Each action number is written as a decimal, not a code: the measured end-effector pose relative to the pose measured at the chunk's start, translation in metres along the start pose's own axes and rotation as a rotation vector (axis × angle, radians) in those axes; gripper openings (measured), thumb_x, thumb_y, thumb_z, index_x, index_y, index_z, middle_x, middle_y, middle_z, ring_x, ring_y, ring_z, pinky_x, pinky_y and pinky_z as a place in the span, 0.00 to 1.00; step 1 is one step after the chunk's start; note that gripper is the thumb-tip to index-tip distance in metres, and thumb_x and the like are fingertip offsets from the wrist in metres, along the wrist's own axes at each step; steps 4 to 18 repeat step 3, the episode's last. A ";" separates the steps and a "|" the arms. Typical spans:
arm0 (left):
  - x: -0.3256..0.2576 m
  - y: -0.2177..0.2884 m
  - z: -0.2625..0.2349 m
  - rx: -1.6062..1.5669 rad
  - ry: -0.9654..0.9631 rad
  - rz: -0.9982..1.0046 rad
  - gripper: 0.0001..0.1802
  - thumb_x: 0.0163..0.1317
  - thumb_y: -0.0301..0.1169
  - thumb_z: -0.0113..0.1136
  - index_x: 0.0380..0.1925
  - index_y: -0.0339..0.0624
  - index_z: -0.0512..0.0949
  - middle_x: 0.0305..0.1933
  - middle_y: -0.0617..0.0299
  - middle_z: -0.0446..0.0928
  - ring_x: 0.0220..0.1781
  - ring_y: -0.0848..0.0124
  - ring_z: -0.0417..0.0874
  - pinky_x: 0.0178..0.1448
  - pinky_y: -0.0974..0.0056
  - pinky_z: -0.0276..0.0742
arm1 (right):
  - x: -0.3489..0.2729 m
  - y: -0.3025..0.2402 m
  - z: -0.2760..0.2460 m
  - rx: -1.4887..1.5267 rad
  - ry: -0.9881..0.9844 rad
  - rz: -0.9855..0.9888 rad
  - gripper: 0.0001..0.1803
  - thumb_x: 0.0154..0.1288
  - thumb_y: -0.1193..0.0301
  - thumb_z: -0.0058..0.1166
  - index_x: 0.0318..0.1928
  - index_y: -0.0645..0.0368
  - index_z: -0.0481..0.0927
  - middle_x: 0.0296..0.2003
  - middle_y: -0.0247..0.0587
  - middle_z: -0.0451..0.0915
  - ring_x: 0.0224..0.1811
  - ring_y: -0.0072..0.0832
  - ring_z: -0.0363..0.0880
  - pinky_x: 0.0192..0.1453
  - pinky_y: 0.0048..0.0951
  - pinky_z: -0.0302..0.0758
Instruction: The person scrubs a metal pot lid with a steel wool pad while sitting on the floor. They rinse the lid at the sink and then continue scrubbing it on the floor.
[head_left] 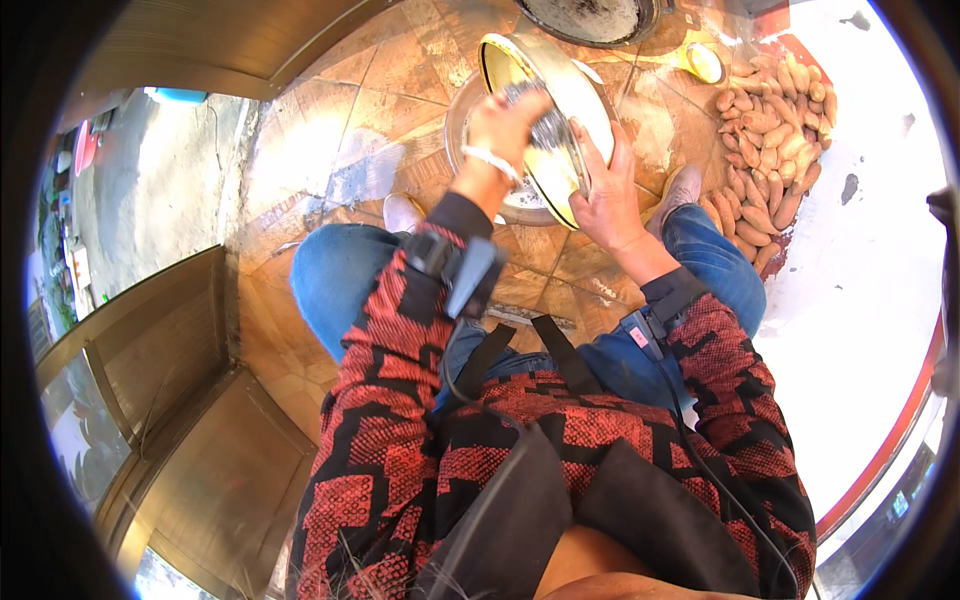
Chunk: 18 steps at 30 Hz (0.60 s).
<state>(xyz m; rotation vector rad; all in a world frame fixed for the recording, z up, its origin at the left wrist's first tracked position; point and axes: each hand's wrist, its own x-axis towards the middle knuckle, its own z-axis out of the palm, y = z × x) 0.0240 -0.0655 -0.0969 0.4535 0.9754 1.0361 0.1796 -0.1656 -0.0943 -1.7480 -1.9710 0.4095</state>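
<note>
A round, shallow metal vessel (575,88), perhaps a basin or a lid, stands tilted on its edge, shiny and yellowish. My right hand (612,195) grips its right side, thumb and fingers at the rim. On its inner face my left hand (500,130) presses a grey scourer (549,131) that looks like steel wool; the hand is a little blurred. A white band circles the left wrist. Below the vessel sits a wide pale basin (457,125) on the tiles, its inside partly hidden by the vessel and my hands.
Sweet potatoes (765,150) lie in a long heap at the right. A dark wok (590,20) stands at the far side, beside a yellow-handled ladle (703,63). Metal door panels (160,340) border the left. My shoes flank the basin.
</note>
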 end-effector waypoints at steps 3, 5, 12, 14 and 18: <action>0.049 0.015 -0.013 0.035 -0.035 -0.091 0.20 0.59 0.31 0.68 0.49 0.32 0.78 0.43 0.55 0.85 0.38 0.61 0.88 0.40 0.58 0.88 | 0.002 0.003 0.005 0.046 0.016 0.006 0.49 0.49 0.79 0.62 0.74 0.41 0.62 0.69 0.69 0.50 0.70 0.65 0.54 0.75 0.53 0.57; 0.049 0.015 -0.013 0.035 -0.035 -0.091 0.20 0.59 0.31 0.68 0.49 0.32 0.78 0.43 0.55 0.85 0.38 0.61 0.88 0.40 0.58 0.88 | 0.002 0.003 0.005 0.046 0.016 0.006 0.49 0.49 0.79 0.62 0.74 0.41 0.62 0.69 0.69 0.50 0.70 0.65 0.54 0.75 0.53 0.57; 0.049 0.015 -0.013 0.035 -0.035 -0.091 0.20 0.59 0.31 0.68 0.49 0.32 0.78 0.43 0.55 0.85 0.38 0.61 0.88 0.40 0.58 0.88 | 0.002 0.003 0.005 0.046 0.016 0.006 0.49 0.49 0.79 0.62 0.74 0.41 0.62 0.69 0.69 0.50 0.70 0.65 0.54 0.75 0.53 0.57; 0.049 0.015 -0.013 0.035 -0.035 -0.091 0.20 0.59 0.31 0.68 0.49 0.32 0.78 0.43 0.55 0.85 0.38 0.61 0.88 0.40 0.58 0.88 | 0.002 0.003 0.005 0.046 0.016 0.006 0.49 0.49 0.79 0.62 0.74 0.41 0.62 0.69 0.69 0.50 0.70 0.65 0.54 0.75 0.53 0.57; 0.049 0.015 -0.013 0.035 -0.035 -0.091 0.20 0.59 0.31 0.68 0.49 0.32 0.78 0.43 0.55 0.85 0.38 0.61 0.88 0.40 0.58 0.88 | 0.002 0.003 0.005 0.046 0.016 0.006 0.49 0.49 0.79 0.62 0.74 0.41 0.62 0.69 0.69 0.50 0.70 0.65 0.54 0.75 0.53 0.57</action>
